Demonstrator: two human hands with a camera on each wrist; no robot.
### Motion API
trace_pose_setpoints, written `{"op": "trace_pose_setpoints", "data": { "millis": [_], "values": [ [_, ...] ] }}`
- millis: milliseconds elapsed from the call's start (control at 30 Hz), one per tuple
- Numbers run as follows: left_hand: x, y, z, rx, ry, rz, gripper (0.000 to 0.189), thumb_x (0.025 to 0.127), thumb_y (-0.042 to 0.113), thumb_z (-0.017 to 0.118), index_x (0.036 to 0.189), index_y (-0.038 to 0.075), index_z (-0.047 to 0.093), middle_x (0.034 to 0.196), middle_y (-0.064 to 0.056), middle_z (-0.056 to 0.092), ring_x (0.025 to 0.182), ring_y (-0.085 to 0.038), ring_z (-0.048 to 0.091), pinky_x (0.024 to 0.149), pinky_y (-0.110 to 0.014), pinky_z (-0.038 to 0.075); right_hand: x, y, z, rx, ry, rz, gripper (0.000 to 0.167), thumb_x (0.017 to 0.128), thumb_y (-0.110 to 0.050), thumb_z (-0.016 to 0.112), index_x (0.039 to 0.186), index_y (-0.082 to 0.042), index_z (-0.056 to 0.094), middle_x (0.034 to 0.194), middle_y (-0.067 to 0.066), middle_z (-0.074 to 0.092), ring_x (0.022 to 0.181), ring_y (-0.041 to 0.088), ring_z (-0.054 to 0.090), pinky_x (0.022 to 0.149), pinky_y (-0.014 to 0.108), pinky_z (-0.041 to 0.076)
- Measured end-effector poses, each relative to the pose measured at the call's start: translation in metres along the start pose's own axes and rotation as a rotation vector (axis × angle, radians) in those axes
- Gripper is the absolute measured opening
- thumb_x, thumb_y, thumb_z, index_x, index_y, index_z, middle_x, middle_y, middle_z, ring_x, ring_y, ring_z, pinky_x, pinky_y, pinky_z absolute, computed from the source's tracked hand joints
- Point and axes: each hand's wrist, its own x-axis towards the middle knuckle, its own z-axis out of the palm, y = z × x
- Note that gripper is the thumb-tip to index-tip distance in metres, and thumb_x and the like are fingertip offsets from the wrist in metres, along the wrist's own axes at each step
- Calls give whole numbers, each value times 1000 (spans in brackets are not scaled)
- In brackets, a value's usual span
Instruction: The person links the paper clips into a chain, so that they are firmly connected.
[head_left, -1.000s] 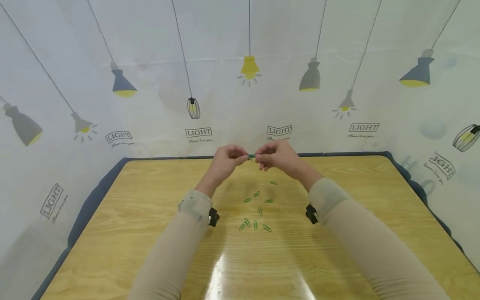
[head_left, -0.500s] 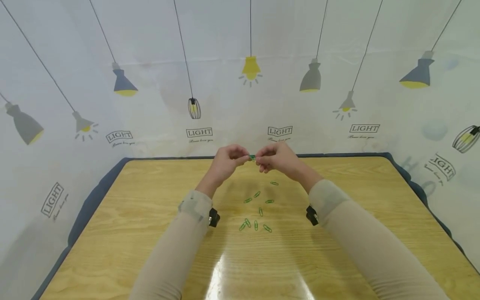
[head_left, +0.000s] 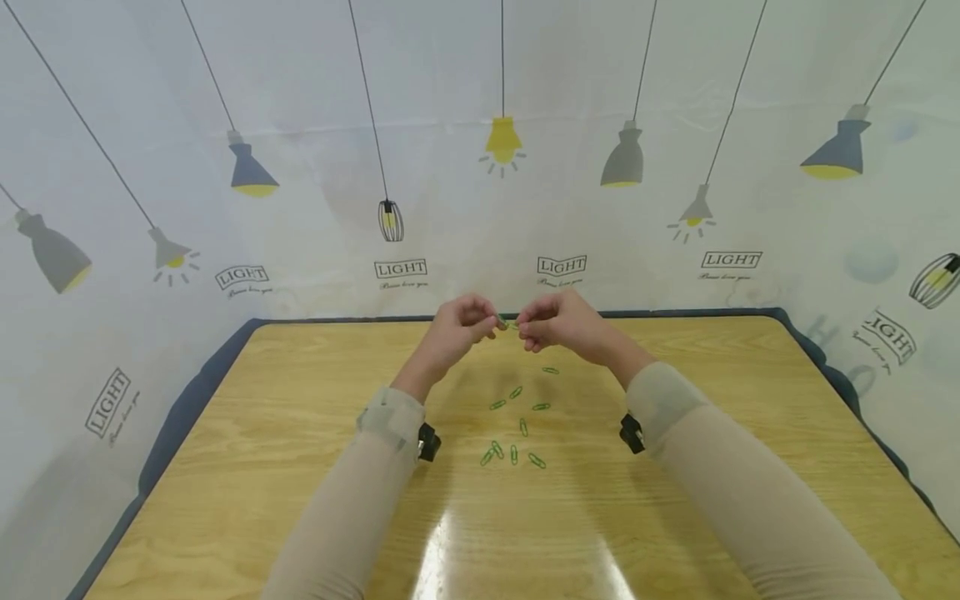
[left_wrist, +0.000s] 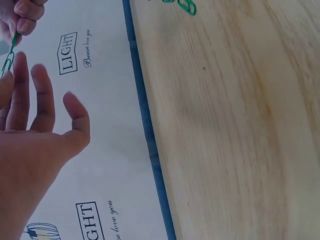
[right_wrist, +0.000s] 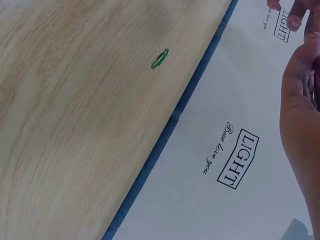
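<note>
Thumb and fingertips of my left hand (head_left: 456, 330) pinch a green paper clip (left_wrist: 8, 61) above the far edge of the table. Facing it, my right hand (head_left: 567, 327) pinches the far end of a green paper clip (left_wrist: 14, 41). In the left wrist view the two clips run in one line between the hands and overlap where they meet; I cannot tell whether they are linked. The left hand's other fingers are spread apart. Fingertips of the right hand are mostly cut off at the edge of the right wrist view.
Several loose green paper clips (head_left: 523, 427) lie scattered on the wooden table (head_left: 300, 467) below and in front of the hands. One paper clip (right_wrist: 160, 59) lies nearest the right hand. Behind the table's dark blue edge rises a white cloth (head_left: 315, 208) printed with lamps.
My right hand has shifted slightly right and down, and the gap between the fingertips has widened a little. The clip stretch between them now slants. The loose clips stay put.
</note>
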Motion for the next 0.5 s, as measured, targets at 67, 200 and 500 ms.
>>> {"op": "trace_pose_setpoints", "data": {
  "millis": [67, 200, 500],
  "values": [
    [-1, -1, 0, -33, -26, -10, 4, 108, 11, 61, 111, 10, 64, 117, -13, 79, 98, -15, 71, 98, -46, 55, 0, -1, 0, 0, 4, 1, 19, 106, -5, 64, 119, 7, 70, 94, 7, 74, 82, 18, 74, 87, 42, 66],
    [-2, 0, -1, -100, -84, -47, 8, 107, 5, 59, 113, 8, 62, 124, -17, 76, 105, -17, 73, 113, -63, 49, 1, -2, -2, -21, 12, -1, 20, 106, -6, 64, 120, 7, 70, 96, 8, 74, 83, 17, 74, 84, 38, 66],
    [-2, 7, 4, -115, -184, -142, 26, 111, 19, 51, 134, 8, 60, 133, -16, 69, 118, -26, 68, 117, -65, 46, 0, -4, -3, -91, -1, -22, 20, 106, -8, 64, 120, 4, 72, 109, 26, 73, 92, 30, 75, 85, 37, 66]
  ]
}}
